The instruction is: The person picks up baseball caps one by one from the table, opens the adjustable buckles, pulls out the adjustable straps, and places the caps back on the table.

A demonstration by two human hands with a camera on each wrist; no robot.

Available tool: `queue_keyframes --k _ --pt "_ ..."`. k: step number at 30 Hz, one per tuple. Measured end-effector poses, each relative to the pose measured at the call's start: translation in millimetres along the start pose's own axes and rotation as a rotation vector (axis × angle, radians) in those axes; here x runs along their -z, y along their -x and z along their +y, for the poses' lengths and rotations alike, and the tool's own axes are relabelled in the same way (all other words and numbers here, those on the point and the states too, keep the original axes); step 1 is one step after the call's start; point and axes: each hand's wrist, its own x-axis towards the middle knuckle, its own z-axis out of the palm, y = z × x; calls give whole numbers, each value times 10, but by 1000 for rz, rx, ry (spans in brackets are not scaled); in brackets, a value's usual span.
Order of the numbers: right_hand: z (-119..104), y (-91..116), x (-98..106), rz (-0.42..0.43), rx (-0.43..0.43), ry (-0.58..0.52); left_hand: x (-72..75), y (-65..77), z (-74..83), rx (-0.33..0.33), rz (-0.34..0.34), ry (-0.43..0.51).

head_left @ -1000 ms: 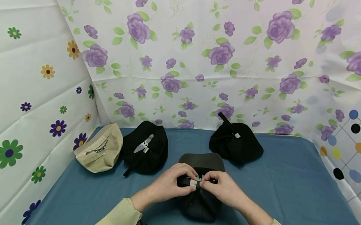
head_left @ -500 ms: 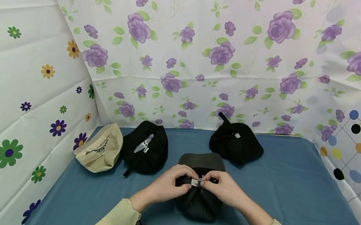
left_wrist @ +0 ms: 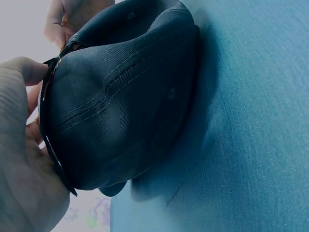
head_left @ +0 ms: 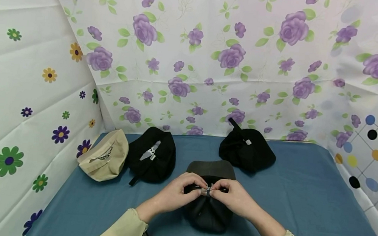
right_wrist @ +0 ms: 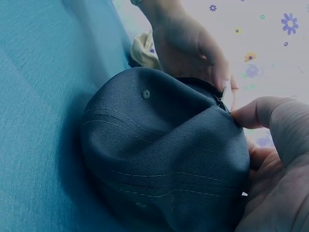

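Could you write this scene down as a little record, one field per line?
Left hand: pinches the strap closure of the dark cap
Right hand: pinches the same closure from the other side
Dark cap: rests with brim pointing away from the person
On the left: beige cap beside a black cap
Back right: second black cap
Surface: blue cloth

Fingers (left_wrist: 35, 71) on dark cap (left_wrist: 120, 106), blue cloth (left_wrist: 251, 125) alongside

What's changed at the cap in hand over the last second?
The left hand has shifted its thumb slightly upward over the pale patch on the dark cap, hiding more of it. Nothing was let go; the right hand still pinches the cap. The beige cap, the black cap beside it and the far black cap stayed put.
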Motion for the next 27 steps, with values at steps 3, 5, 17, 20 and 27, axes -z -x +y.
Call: queue_keyframes --k 3,5,17,20,27 --pt "-3 3 0 -2 6 -7 -7 -6 -18 12 -2 5" --pt "-6 4 -2 -2 10 -14 -10 -12 -25 19 -6 10" --pt "-10 16 -7 -4 24 -36 -23 -30 42 74 -26 51" --pt "-16 25 -14 -13 32 -35 -29 -23 55 105 -25 63" --pt "-17 37 -22 -22 41 -38 -31 -10 70 132 -11 58"
